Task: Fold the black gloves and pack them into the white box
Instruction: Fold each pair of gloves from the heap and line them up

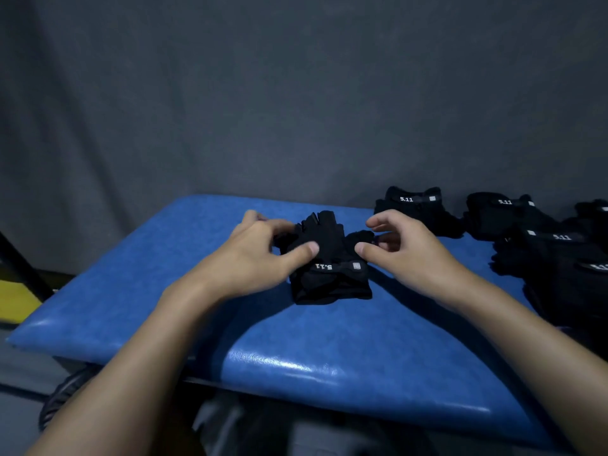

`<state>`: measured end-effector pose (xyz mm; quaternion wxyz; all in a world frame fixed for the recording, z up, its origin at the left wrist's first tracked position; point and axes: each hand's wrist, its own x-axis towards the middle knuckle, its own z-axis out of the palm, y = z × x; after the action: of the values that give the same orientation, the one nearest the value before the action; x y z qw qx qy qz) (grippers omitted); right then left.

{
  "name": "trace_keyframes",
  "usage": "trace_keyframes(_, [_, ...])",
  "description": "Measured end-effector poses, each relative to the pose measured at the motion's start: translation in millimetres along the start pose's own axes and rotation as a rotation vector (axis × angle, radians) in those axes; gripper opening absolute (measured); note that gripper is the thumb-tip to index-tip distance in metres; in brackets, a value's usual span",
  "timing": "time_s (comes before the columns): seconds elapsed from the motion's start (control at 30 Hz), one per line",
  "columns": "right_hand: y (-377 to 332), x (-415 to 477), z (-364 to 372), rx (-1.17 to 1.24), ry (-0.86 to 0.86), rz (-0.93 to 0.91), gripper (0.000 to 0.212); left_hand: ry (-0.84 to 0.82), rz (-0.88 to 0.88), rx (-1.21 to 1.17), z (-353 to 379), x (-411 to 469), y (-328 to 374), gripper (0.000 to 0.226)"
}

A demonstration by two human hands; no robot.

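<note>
A pair of black fingerless gloves point(330, 258) with a "5.11" wrist strap lies in the middle of the blue padded bench point(184, 291), cuffs toward me. My left hand point(260, 255) holds the left side, its thumb pressed on top and its fingers curled round the far left edge. My right hand point(404, 251) is at the right side, with its thumb against the edge and its curled fingers pinching the small flap that sticks out there. No white box is in view.
More black gloves lie on the right of the bench: one point(418, 205) at the back, another point(503, 215) beside it, and a pile point(559, 268) at the right edge. A grey cloth hangs behind. A yellow object point(16, 301) sits off the bench's left side.
</note>
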<state>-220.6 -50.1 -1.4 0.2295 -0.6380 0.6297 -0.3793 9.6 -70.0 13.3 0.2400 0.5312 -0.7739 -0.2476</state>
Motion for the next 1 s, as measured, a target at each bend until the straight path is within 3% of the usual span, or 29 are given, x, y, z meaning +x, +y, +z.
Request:
trace_keyframes(0.17, [2,-2,3,-0.09,-0.001,-0.057,0.036,-0.082,0.013,0.138,5,1,-5,0.066])
trace_keyframes(0.23, [4,-1,5,-0.153,-0.064,-0.052,0.042,-0.135,0.004,0.22,6,0,-5,0.075])
trace_keyframes(0.37, [9,2,5,-0.275,-0.149,-0.025,0.049,-0.2,-0.017,0.376,8,0,-5,0.07])
trace_keyframes(0.47, [1,4,6,-0.242,-0.091,-0.121,0.046,-0.221,-0.007,0.402,9,1,-6,0.071])
trace_keyframes(0.57, [-14,9,12,-0.232,-0.138,-0.185,0.051,-0.212,0.006,0.395,10,1,-6,0.07])
trace_keyframes(0.7, [-18,18,21,-0.373,-0.169,-0.159,0.039,-0.212,0.024,0.394,9,-1,-5,0.069])
trace_keyframes(1.0, [-13,18,23,-0.435,-0.223,-0.081,0.056,-0.252,0.002,0.463,9,0,-4,0.083])
